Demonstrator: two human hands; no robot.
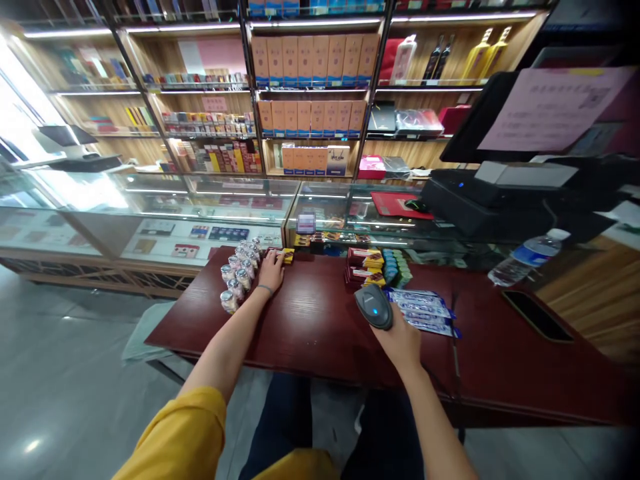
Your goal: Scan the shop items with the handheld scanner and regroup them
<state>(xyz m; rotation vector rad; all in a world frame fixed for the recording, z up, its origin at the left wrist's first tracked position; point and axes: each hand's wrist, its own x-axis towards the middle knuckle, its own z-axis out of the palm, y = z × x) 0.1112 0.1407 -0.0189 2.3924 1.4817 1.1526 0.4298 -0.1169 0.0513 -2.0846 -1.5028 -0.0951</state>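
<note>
My left hand (272,272) reaches to the far left part of the dark red table (310,327). Its fingers are stretched out and slightly apart, with the fingertips over a small red and yellow packet (289,255). Just left of that hand stand several small clear jars with silvery lids (239,277), in rows. In my right hand (403,339) is a dark grey barcode scanner (375,308), its head facing away from me. Beyond the scanner lie stacked red and yellow packets (365,267) and green packets (397,268). Blue and white packets (423,310) lie beside the right hand.
A water bottle (530,257) and a black phone (537,315) are at the right. A black cable (454,333) crosses the table. Behind stand a glass display counter (210,200), a monitor with pink paper (550,110) and stocked shelves (315,93). A stool (147,337) stands left.
</note>
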